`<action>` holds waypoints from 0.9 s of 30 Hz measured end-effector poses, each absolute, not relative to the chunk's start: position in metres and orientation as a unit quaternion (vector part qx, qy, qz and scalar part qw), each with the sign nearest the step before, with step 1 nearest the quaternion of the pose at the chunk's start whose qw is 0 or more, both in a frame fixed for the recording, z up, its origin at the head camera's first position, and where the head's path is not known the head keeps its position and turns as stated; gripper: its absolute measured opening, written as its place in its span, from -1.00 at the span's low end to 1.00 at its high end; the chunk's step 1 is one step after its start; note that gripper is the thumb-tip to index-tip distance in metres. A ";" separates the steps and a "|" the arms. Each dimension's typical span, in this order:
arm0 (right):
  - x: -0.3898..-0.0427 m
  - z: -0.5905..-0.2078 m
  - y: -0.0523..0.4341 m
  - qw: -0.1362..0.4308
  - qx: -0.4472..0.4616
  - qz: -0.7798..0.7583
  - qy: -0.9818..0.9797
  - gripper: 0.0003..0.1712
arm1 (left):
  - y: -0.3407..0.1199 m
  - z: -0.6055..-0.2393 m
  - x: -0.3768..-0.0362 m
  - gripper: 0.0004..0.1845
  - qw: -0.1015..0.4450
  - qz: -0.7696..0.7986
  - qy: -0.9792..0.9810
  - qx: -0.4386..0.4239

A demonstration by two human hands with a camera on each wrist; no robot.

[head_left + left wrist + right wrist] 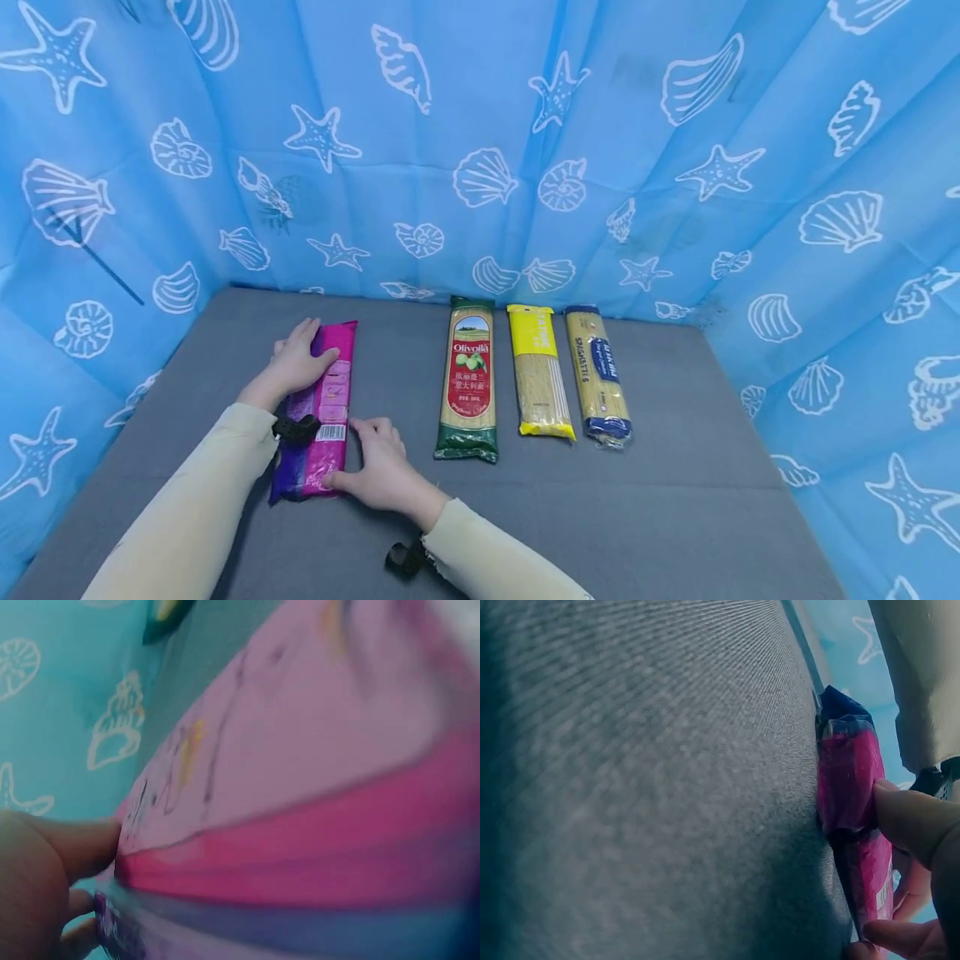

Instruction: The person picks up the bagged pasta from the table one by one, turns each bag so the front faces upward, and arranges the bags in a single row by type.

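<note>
A long pink and purple packet (330, 392) lies lengthwise on the grey table top (600, 517) at the left. My left hand (311, 350) holds its far half, thumb across the top and fingers on its left edge. My right hand (360, 457) holds the near end, with its thumb at the near corner and its fingers along the right edge. In the left wrist view the packet (315, 787) fills the frame, blurred, with my left hand (37, 885) at its edge. The right wrist view shows my right hand's thumb (911, 825) pressing on the packet (847, 780).
Three more long pasta packets lie side by side at mid-table: a green one (468, 379), a yellow one (540, 375) and a blue-labelled one (597, 375). Blue cloth with shells and starfish (480, 125) walls the table on three sides.
</note>
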State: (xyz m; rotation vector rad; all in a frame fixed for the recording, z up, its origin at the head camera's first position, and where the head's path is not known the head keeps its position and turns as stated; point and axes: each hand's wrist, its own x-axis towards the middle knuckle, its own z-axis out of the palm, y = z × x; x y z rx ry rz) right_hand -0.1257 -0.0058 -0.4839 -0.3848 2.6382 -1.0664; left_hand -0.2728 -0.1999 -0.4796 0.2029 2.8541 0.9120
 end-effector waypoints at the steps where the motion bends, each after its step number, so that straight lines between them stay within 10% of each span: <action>1: -0.125 -0.483 -0.006 0.135 -0.135 -0.364 0.911 -0.04 | -0.202 -0.480 -0.274 -0.23 0.066 0.307 0.947 0.067; 15: -0.124 -0.480 0.007 0.147 -0.219 -0.332 0.906 -0.03 | -0.218 -0.466 -0.274 -0.74 0.020 0.293 0.956 -0.001; 27: -0.124 -0.491 0.020 0.155 -0.221 -0.433 0.860 -0.15 | -0.214 -0.459 -0.263 -0.80 -0.042 0.337 0.940 0.022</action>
